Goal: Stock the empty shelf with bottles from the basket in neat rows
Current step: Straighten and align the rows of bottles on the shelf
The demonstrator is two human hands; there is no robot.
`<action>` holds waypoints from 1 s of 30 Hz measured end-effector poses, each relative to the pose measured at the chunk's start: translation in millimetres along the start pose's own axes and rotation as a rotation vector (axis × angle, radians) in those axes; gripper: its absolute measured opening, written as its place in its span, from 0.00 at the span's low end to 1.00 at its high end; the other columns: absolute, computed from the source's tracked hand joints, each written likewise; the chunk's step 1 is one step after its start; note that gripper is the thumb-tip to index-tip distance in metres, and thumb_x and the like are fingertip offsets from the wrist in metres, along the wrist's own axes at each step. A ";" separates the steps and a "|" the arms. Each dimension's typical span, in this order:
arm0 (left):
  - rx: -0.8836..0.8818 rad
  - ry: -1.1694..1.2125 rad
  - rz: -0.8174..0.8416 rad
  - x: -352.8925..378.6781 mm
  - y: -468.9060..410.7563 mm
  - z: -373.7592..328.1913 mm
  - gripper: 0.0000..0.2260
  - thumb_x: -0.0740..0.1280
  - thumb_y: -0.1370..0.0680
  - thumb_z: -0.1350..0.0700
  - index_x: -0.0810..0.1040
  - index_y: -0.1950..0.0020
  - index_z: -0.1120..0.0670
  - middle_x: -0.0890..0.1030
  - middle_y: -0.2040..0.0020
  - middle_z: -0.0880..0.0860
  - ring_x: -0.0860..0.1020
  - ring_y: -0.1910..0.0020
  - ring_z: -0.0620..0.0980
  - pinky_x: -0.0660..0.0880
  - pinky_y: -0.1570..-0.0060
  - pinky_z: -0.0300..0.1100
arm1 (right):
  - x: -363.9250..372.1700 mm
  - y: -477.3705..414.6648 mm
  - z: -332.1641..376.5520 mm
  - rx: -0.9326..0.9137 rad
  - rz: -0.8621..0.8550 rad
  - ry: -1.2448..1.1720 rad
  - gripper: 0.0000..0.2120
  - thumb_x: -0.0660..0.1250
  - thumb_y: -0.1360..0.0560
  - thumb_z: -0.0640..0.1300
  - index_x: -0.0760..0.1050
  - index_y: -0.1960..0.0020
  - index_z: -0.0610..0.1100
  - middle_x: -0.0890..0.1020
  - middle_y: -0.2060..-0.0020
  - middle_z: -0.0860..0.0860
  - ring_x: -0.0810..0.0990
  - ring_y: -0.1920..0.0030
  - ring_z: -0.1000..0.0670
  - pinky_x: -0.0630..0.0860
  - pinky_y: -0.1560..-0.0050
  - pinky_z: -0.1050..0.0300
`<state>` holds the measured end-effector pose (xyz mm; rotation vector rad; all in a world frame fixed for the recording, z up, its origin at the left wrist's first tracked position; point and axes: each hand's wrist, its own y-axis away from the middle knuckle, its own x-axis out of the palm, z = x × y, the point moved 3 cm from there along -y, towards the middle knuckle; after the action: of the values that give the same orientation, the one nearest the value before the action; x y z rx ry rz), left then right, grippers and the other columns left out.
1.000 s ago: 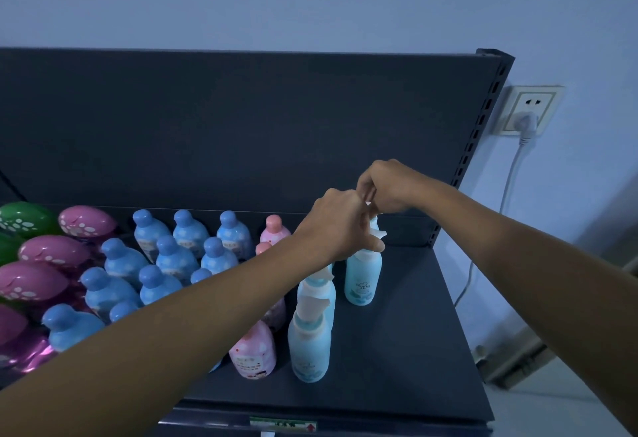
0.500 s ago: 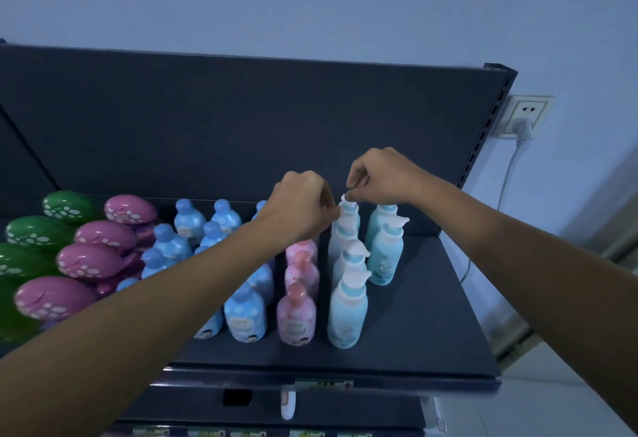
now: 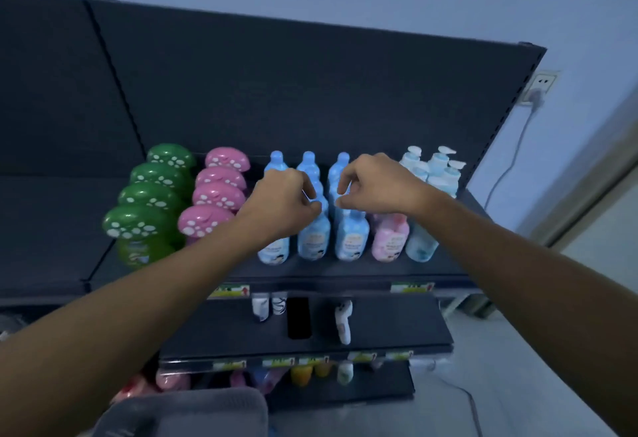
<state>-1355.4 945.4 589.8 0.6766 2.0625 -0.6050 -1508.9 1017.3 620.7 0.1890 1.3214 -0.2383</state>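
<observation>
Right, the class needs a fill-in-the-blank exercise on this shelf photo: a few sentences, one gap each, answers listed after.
1. The spotted caps at the far left of the shelf are ____.
2. The pump bottles stand at the shelf's ____ end.
3. The left hand and the right hand are both above the middle bottles, which are ____.

Missing words: green; right; blue.

Your left hand (image 3: 283, 205) and right hand (image 3: 376, 184) are bare, and both forearms (image 3: 138, 316) show uncovered as far as you can see
</observation>
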 end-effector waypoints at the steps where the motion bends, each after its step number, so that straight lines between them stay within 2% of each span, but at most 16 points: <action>1: 0.005 -0.005 0.018 -1.4 14.9 14.9 0.06 0.71 0.25 0.52 0.82 0.51 0.52 0.86 0.57 0.45 0.83 0.51 0.49 0.79 0.48 0.45 | 13.8 8.6 15.9 -0.003 0.016 0.005 0.06 0.74 0.29 0.51 0.79 0.58 0.52 0.78 0.66 0.59 0.79 0.55 0.52 0.76 0.52 0.56; 3: -0.002 -0.020 0.057 -0.9 42.4 44.8 0.06 0.71 0.26 0.53 0.82 0.51 0.52 0.86 0.56 0.48 0.83 0.51 0.51 0.80 0.49 0.47 | 42.3 24.3 45.2 -0.009 0.057 0.004 0.05 0.75 0.29 0.50 0.79 0.57 0.54 0.78 0.66 0.59 0.80 0.55 0.52 0.76 0.55 0.57; 7: -0.064 -0.051 0.187 14.6 99.2 101.3 0.05 0.70 0.26 0.52 0.81 0.52 0.51 0.85 0.53 0.53 0.82 0.50 0.55 0.80 0.49 0.51 | 106.4 54.1 90.0 0.006 0.223 -0.022 0.08 0.76 0.30 0.53 0.78 0.55 0.54 0.79 0.63 0.59 0.81 0.54 0.52 0.80 0.51 0.53; 10: -0.122 -0.104 0.307 37.9 139.4 146.1 0.08 0.69 0.25 0.51 0.80 0.48 0.51 0.83 0.50 0.54 0.81 0.48 0.58 0.80 0.49 0.52 | 159.1 71.3 111.6 0.005 0.319 -0.052 0.10 0.76 0.29 0.51 0.80 0.51 0.49 0.82 0.58 0.54 0.82 0.53 0.49 0.81 0.51 0.50; 14: -0.264 -0.137 0.440 77.2 196.3 205.3 0.11 0.66 0.25 0.52 0.79 0.44 0.52 0.81 0.48 0.57 0.80 0.50 0.62 0.79 0.53 0.50 | 239.5 93.1 129.0 0.025 0.426 -0.096 0.10 0.75 0.28 0.47 0.82 0.47 0.48 0.84 0.54 0.52 0.82 0.52 0.49 0.74 0.62 0.60; 17: -0.300 -0.149 0.539 115.0 236.4 242.3 0.12 0.65 0.25 0.54 0.80 0.43 0.55 0.82 0.47 0.60 0.80 0.48 0.65 0.80 0.49 0.55 | 299.4 107.5 136.5 0.074 0.510 -0.104 0.09 0.73 0.28 0.45 0.82 0.48 0.48 0.83 0.51 0.49 0.82 0.52 0.46 0.81 0.52 0.52; 19: -0.317 -0.133 0.616 145.5 262.7 264.4 0.13 0.65 0.23 0.53 0.78 0.41 0.57 0.82 0.44 0.60 0.80 0.45 0.63 0.79 0.45 0.54 | 341.3 119.7 141.4 0.078 0.569 -0.099 0.09 0.72 0.28 0.44 0.82 0.47 0.48 0.83 0.50 0.48 0.82 0.49 0.45 0.81 0.47 0.51; 21: -0.345 -0.119 0.682 173.0 285.6 280.5 0.14 0.66 0.22 0.53 0.78 0.39 0.57 0.82 0.43 0.59 0.80 0.44 0.60 0.79 0.45 0.53 | 380.2 133.1 145.9 0.081 0.645 -0.088 0.08 0.72 0.27 0.42 0.81 0.47 0.46 0.82 0.48 0.46 0.81 0.48 0.44 0.80 0.47 0.51; 23: -0.355 -0.098 0.722 200.5 305.0 292.5 0.16 0.66 0.23 0.53 0.78 0.38 0.57 0.82 0.42 0.59 0.80 0.43 0.60 0.79 0.44 0.53 | 417.9 143.6 149.3 0.088 0.714 -0.078 0.03 0.70 0.25 0.42 0.78 0.52 0.45 0.81 0.50 0.45 0.80 0.49 0.42 0.80 0.50 0.50; 24: -0.355 -0.101 0.742 213.7 314.5 297.3 0.16 0.66 0.23 0.53 0.78 0.37 0.57 0.82 0.42 0.59 0.80 0.43 0.61 0.78 0.43 0.54 | 436.0 148.1 149.9 0.091 0.737 -0.079 0.04 0.70 0.25 0.42 0.75 0.56 0.45 0.80 0.53 0.45 0.80 0.51 0.42 0.79 0.53 0.50; 27: -0.315 -0.146 0.854 252.7 338.6 307.9 0.17 0.65 0.24 0.56 0.78 0.35 0.56 0.80 0.40 0.60 0.79 0.41 0.63 0.78 0.42 0.53 | 485.4 162.2 148.7 0.117 0.794 -0.081 0.13 0.68 0.25 0.40 0.66 0.64 0.45 0.73 0.63 0.46 0.76 0.58 0.42 0.70 0.61 0.53; 30: -0.262 -0.155 0.933 285.6 355.5 317.4 0.18 0.66 0.23 0.57 0.76 0.33 0.56 0.78 0.39 0.59 0.78 0.39 0.63 0.77 0.43 0.54 | 525.3 177.1 145.6 0.168 0.843 -0.052 0.10 0.71 0.27 0.39 0.69 0.61 0.42 0.75 0.61 0.43 0.80 0.54 0.38 0.70 0.60 0.53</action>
<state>-1076.4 1074.2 126.9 1.2537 1.4148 0.1461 -1203.7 1113.9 145.3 0.8482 1.0684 0.3610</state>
